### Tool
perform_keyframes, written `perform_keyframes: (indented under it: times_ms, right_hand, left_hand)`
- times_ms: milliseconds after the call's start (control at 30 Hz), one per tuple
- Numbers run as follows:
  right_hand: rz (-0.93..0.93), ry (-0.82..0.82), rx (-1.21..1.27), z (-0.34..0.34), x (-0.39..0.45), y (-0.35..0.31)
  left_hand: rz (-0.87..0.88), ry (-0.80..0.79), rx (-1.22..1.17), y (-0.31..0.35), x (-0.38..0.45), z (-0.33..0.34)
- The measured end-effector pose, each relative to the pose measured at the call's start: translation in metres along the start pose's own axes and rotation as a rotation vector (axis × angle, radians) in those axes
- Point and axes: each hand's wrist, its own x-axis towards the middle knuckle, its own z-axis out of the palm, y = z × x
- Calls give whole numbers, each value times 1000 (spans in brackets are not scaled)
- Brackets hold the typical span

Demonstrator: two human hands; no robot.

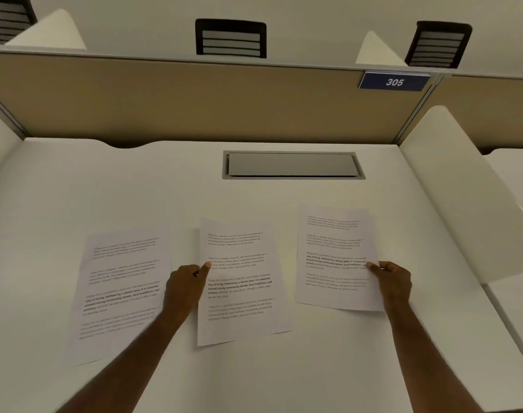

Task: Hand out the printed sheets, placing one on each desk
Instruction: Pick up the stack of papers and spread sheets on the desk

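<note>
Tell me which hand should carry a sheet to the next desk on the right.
Right, probably. The right hand already pinches a sheet nearest the right divider. The left hand holds the middle sheet, farther from it.

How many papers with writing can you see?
3, maybe more stacked underneath. One sheet lies flat on the desk; the left hand pinches the middle sheets; the right hand pinches the right sheets.

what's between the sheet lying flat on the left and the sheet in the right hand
A third printed sheet, pinched at its left edge by the left hand, sits between the flat sheet and the right hand's sheet in the head view.
</note>
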Motion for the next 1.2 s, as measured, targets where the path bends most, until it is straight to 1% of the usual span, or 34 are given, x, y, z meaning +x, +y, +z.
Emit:
perform_keyframes:
  times_ms: [100,200,500,600,733,833,933,1200]
  right_hand:
    - [-21,18,-101,-1,-2,0]
    - [-11,26,-149,-3,-4,-2]
    - [14,77,-134,-11,-11,-11]
    - [-28,84,-104,-10,-17,-21]
    - [-145,84,-26,-1,-37,-41]
    - [-221,24,38,14,-64,-53]
    - [-273,-86,67,37,-96,-60]
    - [-464,-371,-21,96,-178,-53]
  left_hand:
    - [-10,59,89,-3,-2,-3]
    - [-28,113,111,-6,-3,-5]
    - [-62,144,81,-9,-4,-15]
    - [-44,149,65,-9,-6,-15]
    - [15,187,-17,-8,-13,-12]
    - [59,195,-86,-5,-21,-9]
    - [86,198,-118,-4,-28,-8]
    - [53,181,-189,-12,-55,-9]
